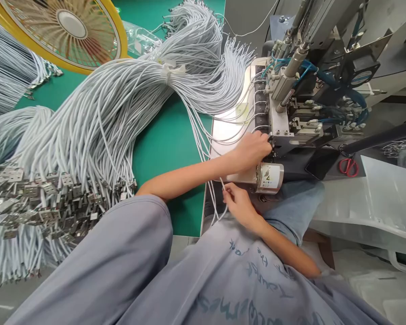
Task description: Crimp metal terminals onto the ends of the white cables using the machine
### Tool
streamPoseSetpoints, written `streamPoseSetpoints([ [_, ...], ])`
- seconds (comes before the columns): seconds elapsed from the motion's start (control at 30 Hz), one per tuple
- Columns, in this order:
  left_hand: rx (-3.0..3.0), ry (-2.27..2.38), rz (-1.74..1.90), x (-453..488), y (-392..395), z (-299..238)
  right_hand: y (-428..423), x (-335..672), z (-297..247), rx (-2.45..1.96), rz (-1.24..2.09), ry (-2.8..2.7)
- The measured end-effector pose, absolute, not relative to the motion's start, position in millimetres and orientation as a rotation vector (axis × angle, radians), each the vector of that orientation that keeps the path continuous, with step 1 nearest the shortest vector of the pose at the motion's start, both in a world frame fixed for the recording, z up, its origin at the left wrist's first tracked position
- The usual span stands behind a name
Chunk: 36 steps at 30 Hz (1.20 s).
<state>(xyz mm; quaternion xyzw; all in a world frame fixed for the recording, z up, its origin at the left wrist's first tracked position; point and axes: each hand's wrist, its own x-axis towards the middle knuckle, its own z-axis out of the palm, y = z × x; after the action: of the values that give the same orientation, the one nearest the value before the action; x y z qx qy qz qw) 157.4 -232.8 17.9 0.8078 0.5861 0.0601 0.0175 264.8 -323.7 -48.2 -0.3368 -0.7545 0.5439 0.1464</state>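
Observation:
My left hand (253,148) reaches across to the near end of the machine's row of slots (261,108). Its fingers are bent and closed against the fixture; whatever they pinch is hidden. Several white cables (235,121) run into the slots beside it. Lower down, close to my shirt, my right hand (239,204) pinches a white cable (223,184) between thumb and fingers, its short end pointing up. Other loose cables (211,194) hang just left of that hand. Between the slots and my lap sits a roll with a printed label (269,176).
A big tied bundle of white cables (122,90) with metal connectors (43,194) covers much of the green table (162,144). A yellow fan (123,40) stands at the upper left. Pneumatic cylinders (291,67) rise above the slots. Red-handled scissors (348,167) lie at right.

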Motion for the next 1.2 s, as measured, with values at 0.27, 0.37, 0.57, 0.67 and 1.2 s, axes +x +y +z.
streamPoseSetpoints([
  [0.27, 2.114, 0.968, 0.570, 183, -261, 31, -268, 340, -4, -1.040, 1.395, -2.148],
  [0.37, 1.969, 1.004, 0.519, 179, -261, 34, -257, 367, 18, -1.101, 1.436, -2.165],
  [0.57, 1.839, 0.968, 0.571, 175, -253, 36, -255, 373, 26, -1.239, 1.222, -1.518],
  [0.67, 1.850, 0.983, 0.558, 178, -253, 39, -255, 366, 19, -1.167, 1.209, -1.331],
  [1.2, 1.714, 0.955, 1.040, 186, -265, 41, -267, 334, 14, -1.065, 0.899, -1.337],
])
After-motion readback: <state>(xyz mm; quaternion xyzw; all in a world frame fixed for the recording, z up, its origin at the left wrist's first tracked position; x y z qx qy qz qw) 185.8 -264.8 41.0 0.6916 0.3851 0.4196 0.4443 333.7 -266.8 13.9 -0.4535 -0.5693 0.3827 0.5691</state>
